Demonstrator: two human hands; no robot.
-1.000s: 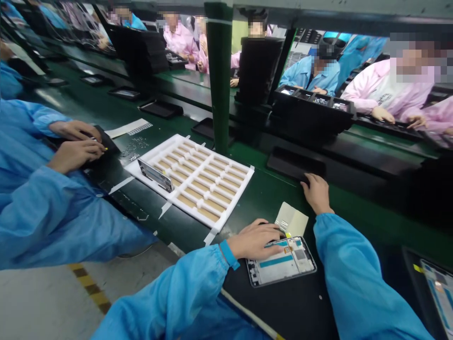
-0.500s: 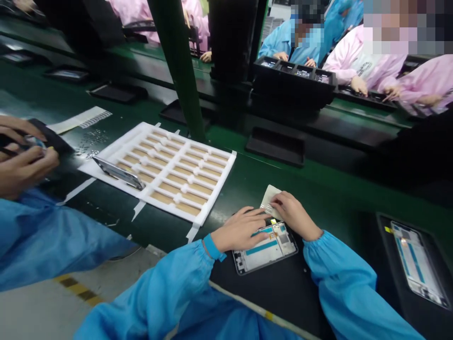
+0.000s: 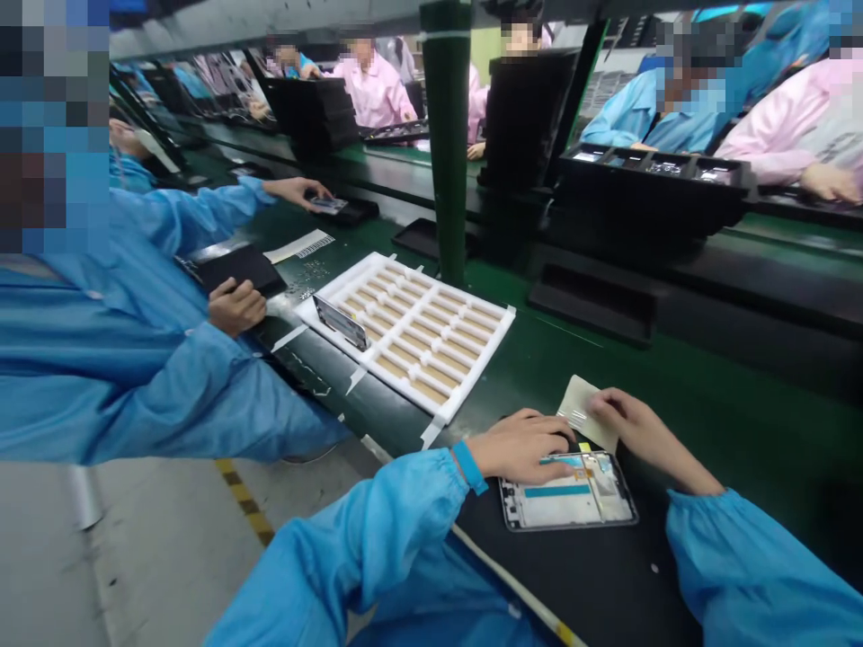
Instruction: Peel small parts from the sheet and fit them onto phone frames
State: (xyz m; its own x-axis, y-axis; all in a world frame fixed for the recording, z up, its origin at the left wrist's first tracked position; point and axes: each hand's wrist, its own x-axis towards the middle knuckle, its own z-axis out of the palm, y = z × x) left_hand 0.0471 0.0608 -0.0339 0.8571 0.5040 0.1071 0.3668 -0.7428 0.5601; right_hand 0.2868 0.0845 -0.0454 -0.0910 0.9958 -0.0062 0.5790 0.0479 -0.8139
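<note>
Phone frame [image 3: 559, 510]: thin rectangle with rounded corners, silver-grey within a dark rim, crossed by two blue strips [image 3: 556, 491]; a yellow tab [image 3: 584, 447] sits at its far edge.
Place: flat on the black mat [image 3: 573, 575], near right in the scene.
Left hand [image 3: 522, 445]: fingers spread and slightly bent, laid loosely over the frame's far left part, unclenched; a blue wristband [image 3: 470, 467] circles the wrist.
Right hand [image 3: 637, 436]: fingers bent together at the right side of the cream card [image 3: 572, 395]; whether they grasp it, I cannot tell.
Card: smooth, pale, marked with small light strips, just beyond the frame.
Materials: matte mat, glossy green bench [image 3: 522, 364], white foam rack [image 3: 480, 367] with tan slots; a silver frame [image 3: 341, 323] stands tilted at its left.
Edges: pale strip [image 3: 505, 581] along the mat's near left side.
Room: mat spreads on the frame's near side; bench surface stretches from the card to the black tray [image 3: 593, 301] farther off.
</note>
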